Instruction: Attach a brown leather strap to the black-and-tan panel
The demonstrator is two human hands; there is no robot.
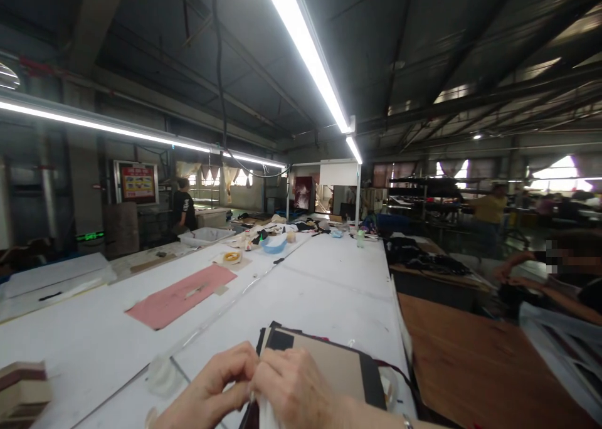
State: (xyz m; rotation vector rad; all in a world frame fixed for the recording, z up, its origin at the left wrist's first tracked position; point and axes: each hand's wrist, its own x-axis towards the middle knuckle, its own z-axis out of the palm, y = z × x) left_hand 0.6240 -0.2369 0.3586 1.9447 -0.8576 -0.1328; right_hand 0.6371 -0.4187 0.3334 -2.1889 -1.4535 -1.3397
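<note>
Left hand and right hand meet fingertip to fingertip, pinched on what appears to be a thin white strip, just before the tan card panel. Keep the pinch tight, close to the strip's edge.

text: none readable | red wall sign: lettering too small, blurred

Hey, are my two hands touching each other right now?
Touching. The head view shows the left hand fingertips pressed against the right hand with no gap, above the tan board.
</note>
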